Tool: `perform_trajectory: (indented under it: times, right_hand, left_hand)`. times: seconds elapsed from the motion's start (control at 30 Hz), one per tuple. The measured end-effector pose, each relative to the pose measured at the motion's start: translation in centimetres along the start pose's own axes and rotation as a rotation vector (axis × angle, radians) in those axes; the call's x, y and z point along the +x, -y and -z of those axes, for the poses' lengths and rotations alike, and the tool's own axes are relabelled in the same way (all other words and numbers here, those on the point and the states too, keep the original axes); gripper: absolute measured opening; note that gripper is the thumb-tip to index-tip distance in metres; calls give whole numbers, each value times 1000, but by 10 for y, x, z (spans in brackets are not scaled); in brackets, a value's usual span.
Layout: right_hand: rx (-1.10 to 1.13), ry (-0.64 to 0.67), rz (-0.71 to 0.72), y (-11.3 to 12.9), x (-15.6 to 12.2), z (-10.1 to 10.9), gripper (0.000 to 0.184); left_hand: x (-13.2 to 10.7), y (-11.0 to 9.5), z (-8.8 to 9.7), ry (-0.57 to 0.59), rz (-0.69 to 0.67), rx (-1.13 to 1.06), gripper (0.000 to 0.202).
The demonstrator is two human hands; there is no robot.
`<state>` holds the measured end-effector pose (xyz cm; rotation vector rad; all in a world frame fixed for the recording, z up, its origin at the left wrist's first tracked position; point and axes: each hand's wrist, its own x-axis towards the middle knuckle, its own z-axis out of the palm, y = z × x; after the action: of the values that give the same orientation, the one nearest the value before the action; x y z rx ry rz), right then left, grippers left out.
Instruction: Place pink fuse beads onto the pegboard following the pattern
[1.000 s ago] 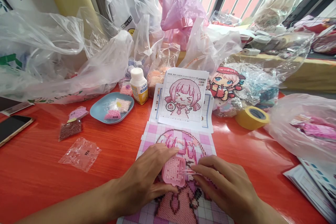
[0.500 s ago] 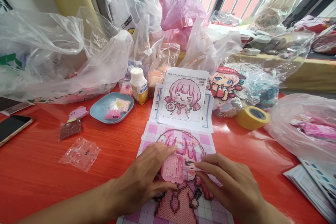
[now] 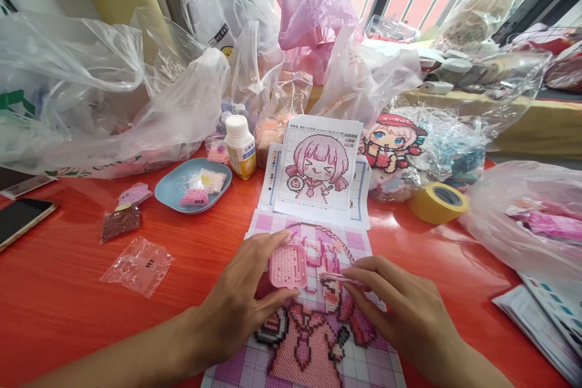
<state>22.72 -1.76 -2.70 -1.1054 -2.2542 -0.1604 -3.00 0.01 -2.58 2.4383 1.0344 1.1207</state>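
Pink rectangular plastic bead tray (image 3: 289, 283) | our left hand (image 3: 236, 286) clasps opposite edges | our right hand (image 3: 396, 298) pinches slender pink tweezers (image 3: 333, 277) | we judge tray light, stiff, spillable; grip rims

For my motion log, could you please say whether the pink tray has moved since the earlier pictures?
Yes; the pink tray, in the left hand, has moved toward the printed chart and slightly leftward relative to it.
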Motion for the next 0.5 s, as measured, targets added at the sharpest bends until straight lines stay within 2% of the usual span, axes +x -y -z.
perform_trajectory:
  times: [0.2,0.5]
  right_hand:
    - [-6,17,12,0,-2,-1,10]
    - [0,30,23,0,-1,-1,10]
  left_hand:
    - [1,-1,0,-53,37,30,65]
    - [0,0,-2,-58,39,39,67]
